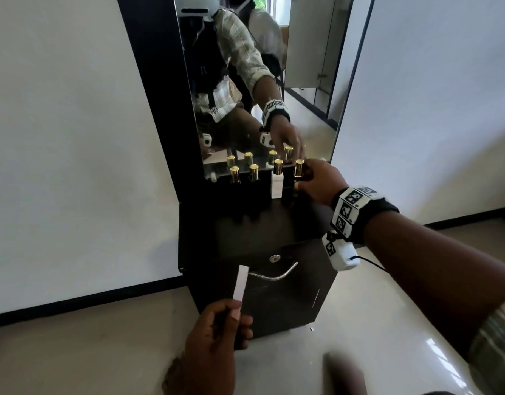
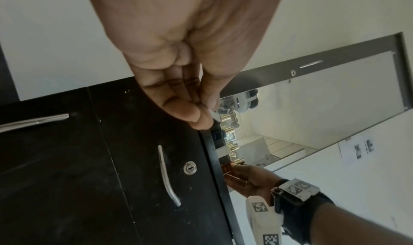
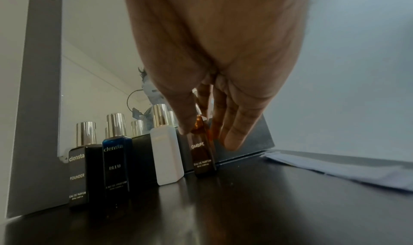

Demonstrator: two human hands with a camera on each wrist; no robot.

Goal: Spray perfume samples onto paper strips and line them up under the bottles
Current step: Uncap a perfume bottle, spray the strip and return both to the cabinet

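Observation:
Several gold-capped perfume bottles stand in a row against the mirror on the black cabinet top [image 1: 262, 223]: a black bottle [image 3: 78, 174], a blue bottle [image 3: 116, 165], a white bottle [image 1: 277, 186] [image 3: 166, 155] and an amber bottle [image 3: 202, 157]. My right hand [image 1: 316, 183] [image 3: 214, 128] grips the amber bottle [image 1: 299, 170] around its upper part while it stands on the top. Lower down in front of the cabinet, my left hand [image 1: 217, 334] [image 2: 201, 114] pinches a white paper strip [image 1: 240, 283] between thumb and fingers, its free end pointing up.
The mirror [image 1: 259, 81] behind the bottles reflects them and a person. More white paper [image 3: 348, 171] lies on the cabinet top to the right of the bottles. The cabinet door [image 1: 285, 292] has a curved metal handle [image 1: 274, 273] and a lock. Pale floor surrounds the cabinet.

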